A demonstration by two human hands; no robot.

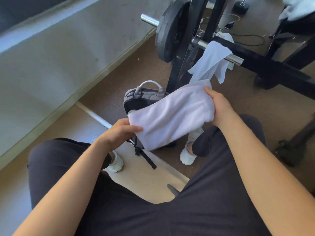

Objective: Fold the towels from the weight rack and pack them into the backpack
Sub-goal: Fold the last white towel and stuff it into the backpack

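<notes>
A folded white towel (170, 116) hangs in the air between my knees, just above the grey and black backpack (136, 97), which stands on the floor. My left hand (121, 132) pinches the towel's lower left corner. My right hand (219, 106) grips its upper right end. A second, thinner white towel (211, 62) is draped over a chrome peg of the black weight rack (255, 57) behind the backpack. The held towel hides most of the backpack's opening.
A black weight plate (170, 29) sits on the rack's upper chrome peg. A white bar (95, 114) lies on the floor at left along a grey wall. More white cloth (298, 7) lies top right. Cables and a phone (229, 25) lie behind the rack.
</notes>
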